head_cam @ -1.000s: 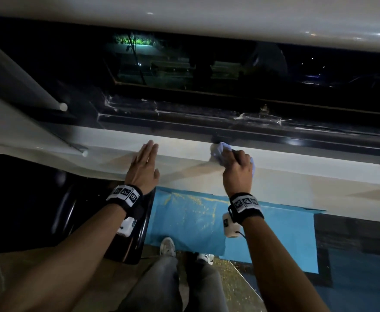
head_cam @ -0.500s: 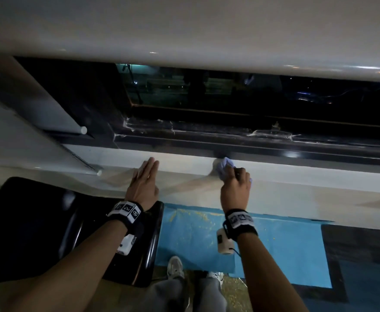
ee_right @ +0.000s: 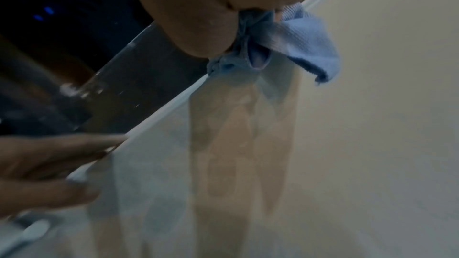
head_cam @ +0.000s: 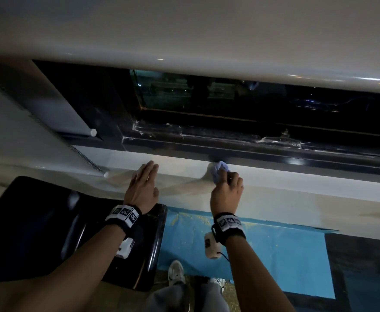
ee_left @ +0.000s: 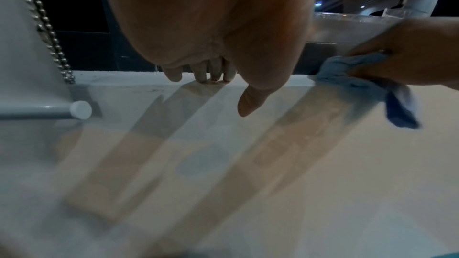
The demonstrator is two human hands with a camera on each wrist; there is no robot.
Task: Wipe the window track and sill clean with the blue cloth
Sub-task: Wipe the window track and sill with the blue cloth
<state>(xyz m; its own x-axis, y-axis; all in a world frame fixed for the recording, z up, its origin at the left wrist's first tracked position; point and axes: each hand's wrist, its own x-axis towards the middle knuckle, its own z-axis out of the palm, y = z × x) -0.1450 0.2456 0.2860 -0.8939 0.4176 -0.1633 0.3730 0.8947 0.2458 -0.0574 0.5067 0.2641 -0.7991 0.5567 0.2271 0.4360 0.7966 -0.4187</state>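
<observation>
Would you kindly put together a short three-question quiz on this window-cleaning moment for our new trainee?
1. True or false: the left hand grips the blue cloth.
2. Where is the cloth pressed? A) on the black chair; B) at the back edge of the white sill, against the dark window track; C) on the blue floor sheet.
3. Fill in: a bead chain hangs to the ____ of the left hand.

Key:
1. False; the right hand holds the bunched cloth, while the left lies flat, fingers straight, on the sill.
2. B.
3. Left.
</observation>
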